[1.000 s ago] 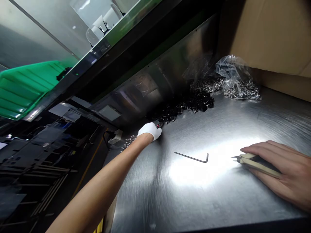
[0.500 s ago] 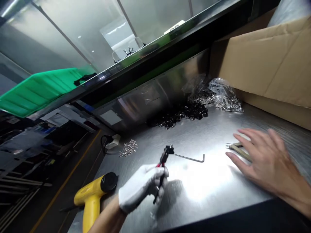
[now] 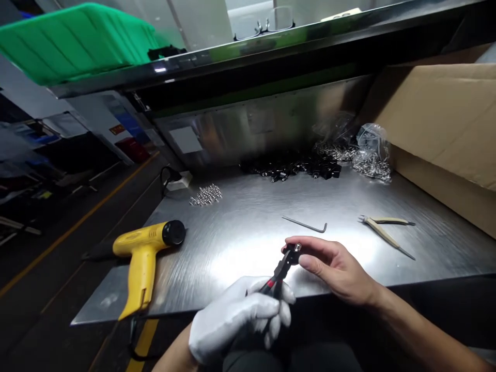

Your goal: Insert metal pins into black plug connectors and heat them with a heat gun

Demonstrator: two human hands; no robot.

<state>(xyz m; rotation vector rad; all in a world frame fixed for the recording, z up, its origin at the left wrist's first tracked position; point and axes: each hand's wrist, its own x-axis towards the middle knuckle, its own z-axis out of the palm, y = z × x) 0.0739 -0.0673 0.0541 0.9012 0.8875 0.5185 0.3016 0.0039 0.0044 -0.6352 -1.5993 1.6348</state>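
My left hand (image 3: pixel 236 315), in a white glove, is closed round the handles of black pliers (image 3: pixel 282 269) with a bit of red on them. In the jaws sits a small black part (image 3: pixel 289 249) with a shiny metal cylinder (image 3: pixel 297 247) at its end. My bare right hand (image 3: pixel 344 271) pinches this part between thumb and fingers, just past the plier tips. Beyond the hands, an L-shaped hex key (image 3: pixel 306 223) lies on the metal table (image 3: pixel 248 222). To its right rest cutting pliers (image 3: pixel 382 233) with pale handles, spread apart.
A yellow heat gun (image 3: pixel 141 253) lies at the left edge. Small metal pieces (image 3: pixel 206 195) stand in rows behind it. Black parts (image 3: pixel 294 168) are heaped at the back, beside bagged metal pieces (image 3: pixel 372 160). A cardboard box (image 3: pixel 445 113) borders the right; a green bin (image 3: pixel 85 44) sits above.
My right hand has moved left from beside the cutting pliers and now pinches the black part. The pliers in my left hand sit nearer the table's front edge. The view has levelled.
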